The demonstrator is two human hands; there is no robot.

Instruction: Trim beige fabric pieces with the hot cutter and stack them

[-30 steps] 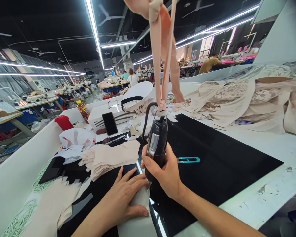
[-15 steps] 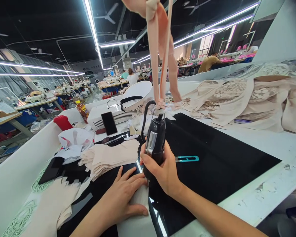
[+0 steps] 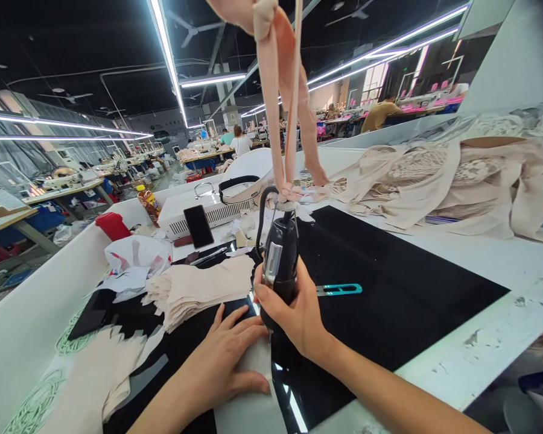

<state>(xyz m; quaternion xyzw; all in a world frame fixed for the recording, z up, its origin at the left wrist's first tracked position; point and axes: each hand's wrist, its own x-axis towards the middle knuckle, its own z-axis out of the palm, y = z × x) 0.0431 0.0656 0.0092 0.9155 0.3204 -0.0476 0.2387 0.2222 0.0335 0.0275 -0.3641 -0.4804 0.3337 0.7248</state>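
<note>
My right hand (image 3: 298, 313) is wrapped round a black handheld cutting tool (image 3: 278, 259) that stands upright on the black work mat (image 3: 389, 283). The tool hangs from peach fabric strips (image 3: 283, 102) tied overhead, with a black cable looping from its top. My left hand (image 3: 226, 355) lies flat, fingers spread, pressing a pale piece of fabric (image 3: 253, 367) against the mat right beside the tool's tip. A stack of cut beige fabric pieces (image 3: 199, 286) lies just left of the tool.
Teal thread snips (image 3: 339, 289) lie on the mat right of the tool. A white box with a phone leaning on it (image 3: 198, 224), a red cup (image 3: 112, 224) and a plastic bag (image 3: 136, 256) sit at the back left. Beige lace garments (image 3: 457, 175) pile up at the right. Other workers sit far behind.
The view has drifted slightly left; my right hand and the tool shifted a little left and up in frame. My left hand stays flat on the fabric.
</note>
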